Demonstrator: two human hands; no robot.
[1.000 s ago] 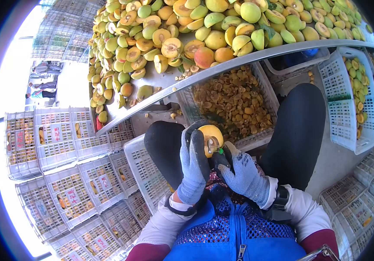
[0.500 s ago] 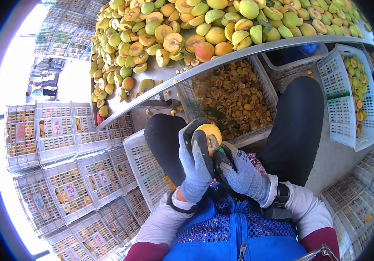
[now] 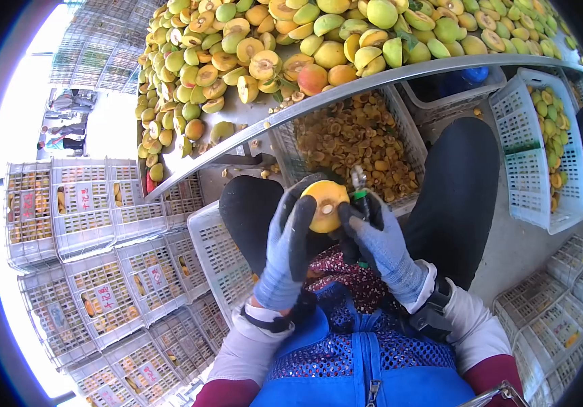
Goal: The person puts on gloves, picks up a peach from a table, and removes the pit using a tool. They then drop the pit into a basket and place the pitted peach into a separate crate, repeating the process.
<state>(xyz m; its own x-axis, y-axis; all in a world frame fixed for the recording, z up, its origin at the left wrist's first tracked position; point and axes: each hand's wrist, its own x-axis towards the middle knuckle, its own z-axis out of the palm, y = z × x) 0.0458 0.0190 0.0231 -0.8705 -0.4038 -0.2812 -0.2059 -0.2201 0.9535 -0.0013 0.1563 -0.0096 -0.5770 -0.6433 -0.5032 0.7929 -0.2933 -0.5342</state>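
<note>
Raised — two hands point(image 3: 285, 251) point(image 3: 383, 247) grip one fruit point(image 3: 325, 203), one knife point(image 3: 359, 184).

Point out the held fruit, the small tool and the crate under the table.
held fruit point(image 3: 325, 203): head view, middle of its yellow side.
small tool point(image 3: 357, 178): head view, its metal tip.
crate point(image 3: 410, 136): head view, its right wall.

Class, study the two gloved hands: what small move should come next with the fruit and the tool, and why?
Probably lower the tool tip onto the yellow fruit: the right hand holds it raised clear, while the left hand presents the fruit, seemingly whole.
</note>
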